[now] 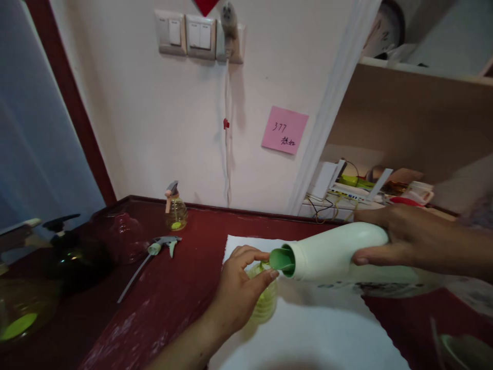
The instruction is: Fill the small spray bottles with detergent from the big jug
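My right hand [400,237] grips a large pale green bottle [339,253], tipped on its side with its green spout [283,259] over the mouth of a small clear yellowish bottle [264,298]. My left hand [241,290] is wrapped round that small bottle's neck and holds it upright on a white sheet [308,334] on the dark red table [169,298].
A loose spray-trigger head with its tube [154,254] lies left of the sheet. A small spray bottle [176,208] stands by the wall. Dark and clear bottles [77,254] crowd the left edge. A shelf with a router and cables [346,192] is at the right.
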The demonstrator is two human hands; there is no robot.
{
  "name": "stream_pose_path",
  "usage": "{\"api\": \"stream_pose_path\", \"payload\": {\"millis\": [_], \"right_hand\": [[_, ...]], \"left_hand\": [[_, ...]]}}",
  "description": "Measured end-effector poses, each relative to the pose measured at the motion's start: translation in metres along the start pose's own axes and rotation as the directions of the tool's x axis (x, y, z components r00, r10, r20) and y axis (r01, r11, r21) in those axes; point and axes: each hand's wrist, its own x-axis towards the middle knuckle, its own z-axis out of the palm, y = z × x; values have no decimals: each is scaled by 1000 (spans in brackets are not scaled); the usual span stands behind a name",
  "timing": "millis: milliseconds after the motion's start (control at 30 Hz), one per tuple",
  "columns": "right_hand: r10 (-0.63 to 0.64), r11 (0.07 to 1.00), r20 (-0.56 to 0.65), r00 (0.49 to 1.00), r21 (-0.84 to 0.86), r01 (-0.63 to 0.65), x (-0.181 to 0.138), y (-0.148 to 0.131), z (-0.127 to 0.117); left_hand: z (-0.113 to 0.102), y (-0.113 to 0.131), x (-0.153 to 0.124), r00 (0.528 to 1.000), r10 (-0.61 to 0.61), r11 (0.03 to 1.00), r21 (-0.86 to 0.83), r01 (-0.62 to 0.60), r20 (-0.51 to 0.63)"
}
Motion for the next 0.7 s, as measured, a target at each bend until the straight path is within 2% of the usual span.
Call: {"api": "stream_pose_path", "payload": {"millis": [100, 267, 400, 567, 700], "right_hand": [[-2, 980, 55, 998, 200, -9, -6, 0, 12], [70, 931, -9, 997, 361, -62, -13, 6, 33], [161, 862, -109, 981, 499, -86, -13, 16, 41], [377, 729, -267, 887, 677, -106, -9, 17, 44], [470, 562, -317, 824, 827, -3, 0, 11, 58]], "left_hand": [[-3, 0, 1, 1000, -10, 1000, 25, 10, 4], [-7, -3, 2, 999, 40, 993, 108, -41, 9], [-9, -12, 4, 997, 76, 976, 204, -77, 14], [-15, -21, 6, 970, 240, 899, 366, -241, 47], [-18, -22, 5, 934, 346, 810, 474, -346, 91]]}}
